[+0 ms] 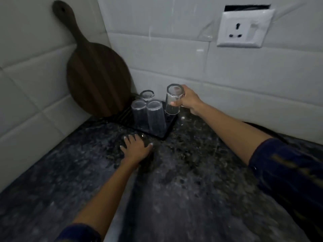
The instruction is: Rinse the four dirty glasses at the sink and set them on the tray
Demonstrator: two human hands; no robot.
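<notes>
Both hands are in view, and they do different work. My judgement is that the right hand (187, 100) decides the coming move: it is closed around the side of the fourth glass (173, 99), fingers wrapped on the wall of the glass, which is turned mouth down. The left hand (137, 148) holds nothing; it lies flat and open on the dark counter (183, 189), fingers spread, just at the 6 o'clock side of the tray (168, 127).

Three glasses (147, 116) already stand mouth down on the tray, close together, two in front and one behind at 12 o'clock. The held glass is at about 2 o'clock from this group, near the right edge of the tray. Its long axis is almost upright, with only a little tilt. I cannot tell if its rim already touches the tray or hangs just above it, because glass and tray are both dim.

So the place for it lies straight below, and the move seems to be a short way down. The neighbour glass at 9 o'clock is near, so a sideways drift could knock it.

A round wooden board (97, 79) leans in the corner at 10 o'clock.
</notes>
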